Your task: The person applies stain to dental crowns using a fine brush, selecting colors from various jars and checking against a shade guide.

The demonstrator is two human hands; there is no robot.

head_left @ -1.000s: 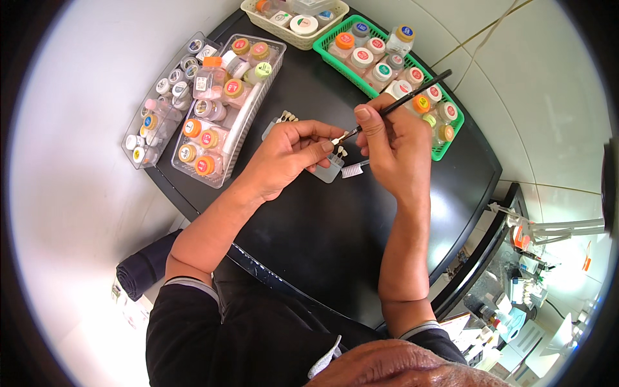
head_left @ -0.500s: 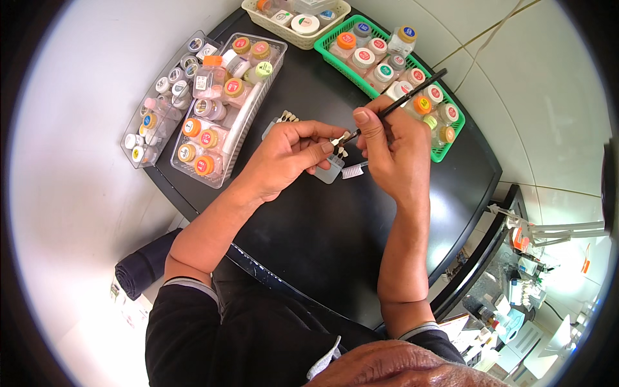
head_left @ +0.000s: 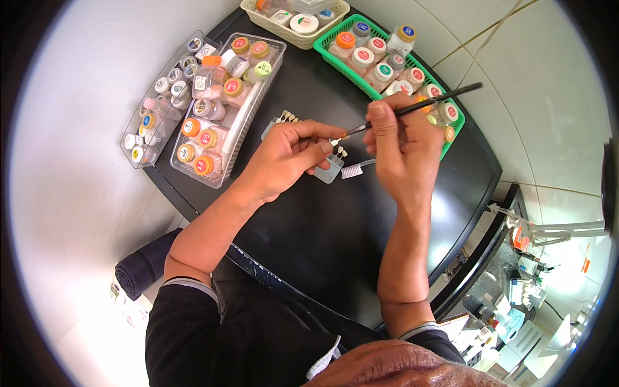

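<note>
Between its thumb and fingers, my left hand (head_left: 288,157) pinches a small pale tooth-shaped piece (head_left: 336,141). My right hand (head_left: 405,151) grips a thin black paintbrush (head_left: 445,97), its tip at or very close to the pale piece. Under the left hand lies a grey shade-guide holder (head_left: 327,175) with several small tooth-shaped tabs (head_left: 341,152); the hand hides its middle. Next to it on the black table rests a brush with white bristles (head_left: 352,171), its handle running toward my right hand.
Clear plastic trays (head_left: 227,155) of capped jars stand at the left of the black table (head_left: 303,238). A green basket (head_left: 330,59) of jars is at the far right, a cream basket (head_left: 296,35) at the back. Another cluttered bench (head_left: 477,297) stands at the right.
My right hand has shifted slightly right, and the paintbrush has tilted flatter, its back end swinging right and down. My left hand stays in place with the pale piece.
</note>
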